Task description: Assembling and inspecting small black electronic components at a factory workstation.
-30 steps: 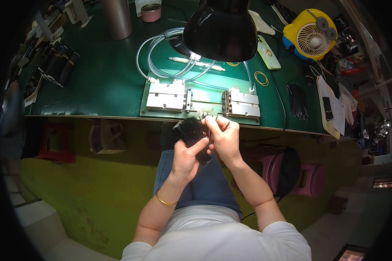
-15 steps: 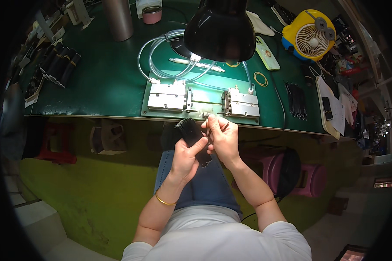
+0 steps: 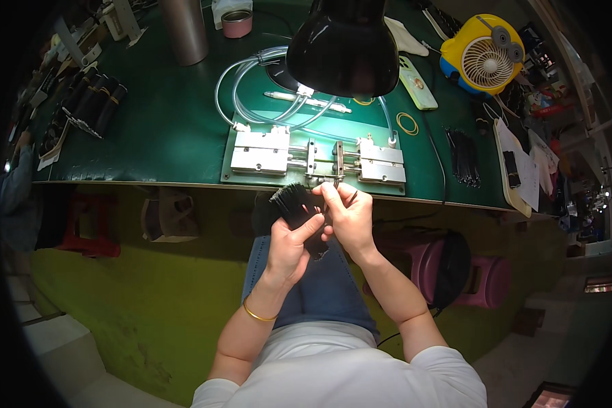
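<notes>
My left hand [image 3: 290, 248] is wrapped round a bundle of thin black wires [image 3: 294, 201], whose cut ends fan out at the upper left. Close beside it, my right hand [image 3: 347, 216] pinches something thin and dark; a slim dark end [image 3: 351, 198] sticks out past the fingers, and its kind is hard to make out. Both hands are in front of the table edge, just below a pneumatic clamp fixture [image 3: 260, 151]. Its left jaw [image 3: 311, 158] and right jaw [image 3: 339, 160] stand extended toward the middle, with a gap between them.
A black lamp head [image 3: 343, 54] hangs over the fixture, and clear air tubes [image 3: 234, 88] loop behind it. More black wires [image 3: 463, 158] lie to the right, near a clipboard [image 3: 512, 170]. A yellow fan [image 3: 486, 58] stands at the back right. Pink stools [image 3: 425, 265] are below.
Both fixture jaws have slid inward toward each other. My hands have stayed almost in place, the right fingers shifting slightly. At the far left, a person's sleeve and hand have come into view.
</notes>
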The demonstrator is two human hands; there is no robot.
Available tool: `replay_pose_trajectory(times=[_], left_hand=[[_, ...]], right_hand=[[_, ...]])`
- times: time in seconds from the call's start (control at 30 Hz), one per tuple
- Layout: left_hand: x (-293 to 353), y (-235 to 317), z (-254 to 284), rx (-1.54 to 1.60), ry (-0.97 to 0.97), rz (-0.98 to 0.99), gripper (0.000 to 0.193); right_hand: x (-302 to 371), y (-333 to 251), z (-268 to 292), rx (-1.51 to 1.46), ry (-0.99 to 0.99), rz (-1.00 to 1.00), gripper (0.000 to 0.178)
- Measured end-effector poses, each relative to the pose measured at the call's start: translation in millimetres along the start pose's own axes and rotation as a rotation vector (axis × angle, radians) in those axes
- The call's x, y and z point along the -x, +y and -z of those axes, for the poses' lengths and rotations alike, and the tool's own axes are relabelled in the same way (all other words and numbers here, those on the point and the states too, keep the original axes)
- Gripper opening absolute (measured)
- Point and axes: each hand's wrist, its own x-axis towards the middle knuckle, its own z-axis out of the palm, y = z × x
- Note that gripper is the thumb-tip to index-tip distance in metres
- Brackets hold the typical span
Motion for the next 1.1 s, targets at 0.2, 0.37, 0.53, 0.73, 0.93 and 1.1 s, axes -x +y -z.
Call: replay_pose_trajectory(times=[0.2,0.37,0.53,0.73,0.93,1.1], left_hand=[[-2.2,-0.4,-0.9,0.002,-0.006,0.002,0.011],[-3.9,0.1,0.6,-0.010,-0.026,0.011,0.012],[-2.7,2.1,-1.2,-0.030,-0.031,0.014,0.013],[1.5,5.0,-3.2,-0.047,-0.030,0.017,0.014],[3.6,4.8,1.1,-0.044,-0.022,0.002,0.013],[3.1,4.3,-1.4,-0.048,0.013,0.028,0.012]], right_hand=[[-1.4,2.6,1.8,0.005,0.013,0.031,0.025],[-2.7,2.8,1.6,-0.024,0.031,0.018,0.027],[-3.9,4.2,2.7,0.011,0.026,0.038,0.025],[0.5,2.5,3.5,-0.010,-0.022,0.036,0.025],[5.5,-3.2,0.2,-0.036,-0.062,0.060,0.022],[3.2,-0.6,1.4,-0.041,-0.017,0.017,0.021]])
